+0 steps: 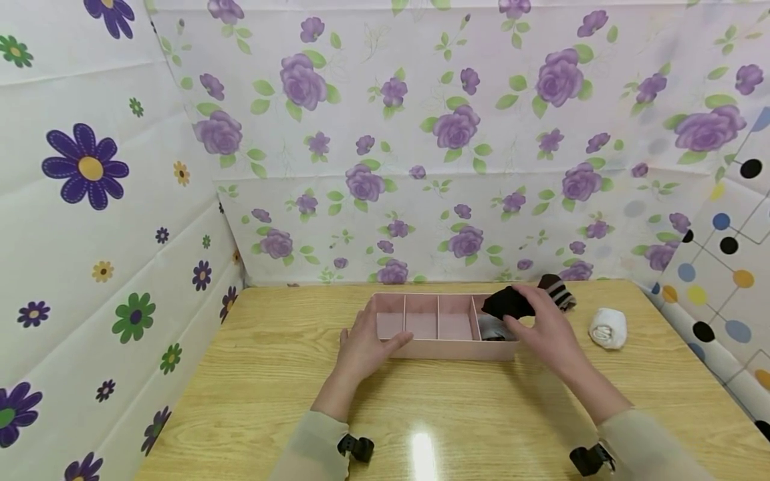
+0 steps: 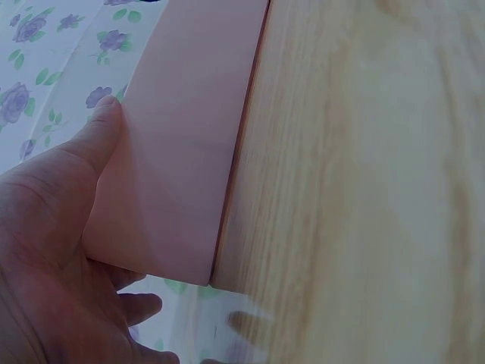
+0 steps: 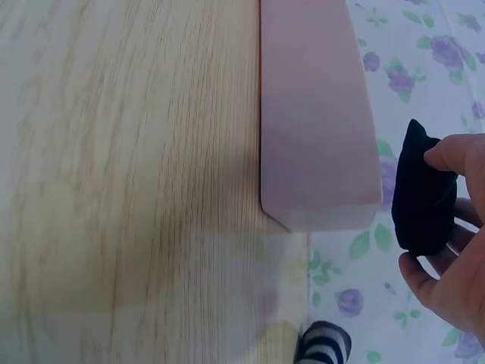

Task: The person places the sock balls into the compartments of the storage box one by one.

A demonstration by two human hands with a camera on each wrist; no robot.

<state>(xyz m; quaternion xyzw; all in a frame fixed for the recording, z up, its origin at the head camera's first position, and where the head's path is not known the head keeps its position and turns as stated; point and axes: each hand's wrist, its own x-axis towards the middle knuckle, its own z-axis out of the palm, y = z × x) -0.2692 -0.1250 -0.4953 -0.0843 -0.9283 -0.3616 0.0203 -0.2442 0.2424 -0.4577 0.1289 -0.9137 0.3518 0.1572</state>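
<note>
A pink box (image 1: pixel 454 350) with a row of compartments stands on the table. My left hand (image 1: pixel 365 344) holds its left end, the thumb at the front rim and the fingers around the end wall, as the left wrist view also shows. In my right hand (image 1: pixel 550 334) is a rolled black sock (image 1: pixel 508 303), pinched between thumb and fingers above the box's rightmost compartment. The right wrist view shows the black sock (image 3: pixel 424 189) raised beyond the box's rim. A grey and dark rolled item (image 1: pixel 494 328) lies in that rightmost compartment, partly hidden. The other compartments show bare pink floors.
Behind my right hand lies a dark rolled sock with grey stripes (image 1: pixel 557 292). A white rolled cloth item (image 1: pixel 608 328) sits farther right on the wooden table (image 1: pixel 271 387). Flowered sheets (image 1: pixel 373 133) hang behind the table and along its left side; a dotted one hangs at right.
</note>
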